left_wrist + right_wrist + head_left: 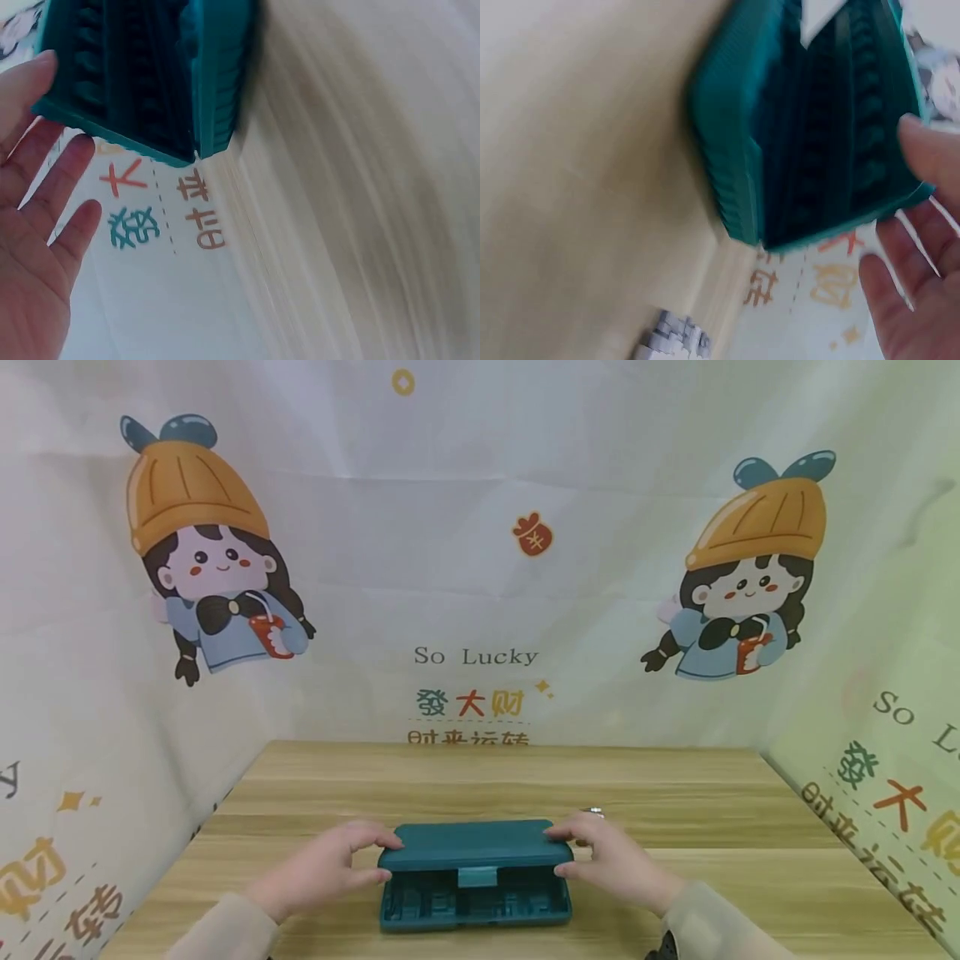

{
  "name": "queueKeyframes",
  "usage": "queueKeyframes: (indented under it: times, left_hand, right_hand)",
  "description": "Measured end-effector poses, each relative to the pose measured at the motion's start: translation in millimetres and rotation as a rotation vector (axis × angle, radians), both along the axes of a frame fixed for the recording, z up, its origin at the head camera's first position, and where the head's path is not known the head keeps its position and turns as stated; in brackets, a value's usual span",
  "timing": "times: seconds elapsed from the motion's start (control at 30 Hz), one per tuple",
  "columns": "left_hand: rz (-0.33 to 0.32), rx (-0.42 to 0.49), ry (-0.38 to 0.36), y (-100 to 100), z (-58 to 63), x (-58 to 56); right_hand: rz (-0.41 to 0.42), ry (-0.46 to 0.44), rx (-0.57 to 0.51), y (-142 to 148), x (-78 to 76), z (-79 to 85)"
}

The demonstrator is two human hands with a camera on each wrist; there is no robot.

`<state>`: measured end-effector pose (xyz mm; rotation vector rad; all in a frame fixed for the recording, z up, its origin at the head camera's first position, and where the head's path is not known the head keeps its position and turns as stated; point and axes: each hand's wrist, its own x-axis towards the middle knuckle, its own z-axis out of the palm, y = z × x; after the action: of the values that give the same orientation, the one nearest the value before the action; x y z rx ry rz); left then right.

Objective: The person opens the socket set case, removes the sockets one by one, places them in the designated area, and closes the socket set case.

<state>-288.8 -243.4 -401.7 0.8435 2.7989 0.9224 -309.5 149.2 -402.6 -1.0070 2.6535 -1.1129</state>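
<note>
A teal hinged plastic case point(476, 925) stands on the table near its front, its lid point(472, 845) partly raised. A lighter latch tab point(477, 877) hangs at the middle of the lid's front edge. Moulded slots show inside the base, though shadow hides their detail. My left hand point(322, 868) pinches the lid's left end, thumb on the inner side and fingers outside. At the opposite end my right hand point(618, 864) pinches the lid the same way. Ribbed rows line the inside of the lid point(112, 67) in the left wrist view.
A small grey-and-white item point(676, 337) lies on the table behind my right hand, its kind unclear. The wood-grain table point(510, 777) ends at a printed cloth backdrop point(480, 568), which also hangs along both sides.
</note>
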Motion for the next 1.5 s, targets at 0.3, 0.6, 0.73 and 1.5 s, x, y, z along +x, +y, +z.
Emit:
queueKeyframes:
  times: [0.3,0.6,0.73,1.5]
  left_hand:
    - [-0.185,-0.264,0.294,14,-13.0,15.6]
    - [-0.075,-0.344,0.139,65,-20.5,30.4]
    - [0.026,-0.45,0.089,96,-20.8,33.2]
    - [0.184,-0.706,0.39,141,-32.4,-13.7]
  right_hand:
    - [0.148,0.531,0.295,-11,21.1,-19.0]
    - [0.09,0.388,0.443,-48,34.3,-18.2]
    - [-0.033,0.258,0.582,-74,41.3,-16.9]
    - [-0.235,0.519,0.868,-109,1.9,-31.6]
